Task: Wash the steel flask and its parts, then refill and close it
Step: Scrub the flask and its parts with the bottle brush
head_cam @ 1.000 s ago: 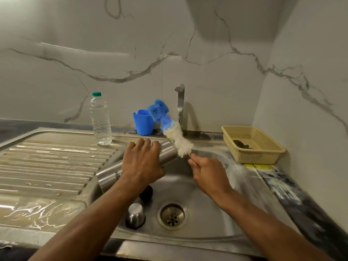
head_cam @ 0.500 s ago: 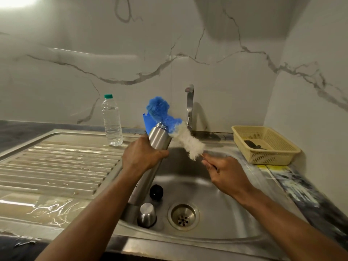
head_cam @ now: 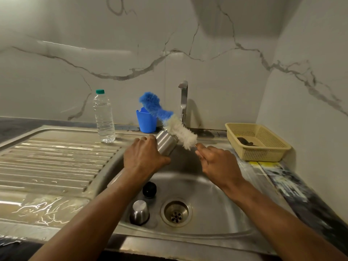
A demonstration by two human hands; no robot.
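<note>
From the head camera, the left hand wraps its fingers around the steel flask, holding it tilted over the sink with its open mouth pointing up toward the tap. The flask is brushed silver, smooth and capless. The right hand pinches the handle of a bottle brush, its white bristles just beside the flask mouth, the blue end higher. In the basin stand a steel cup upside down and a black stopper.
</note>
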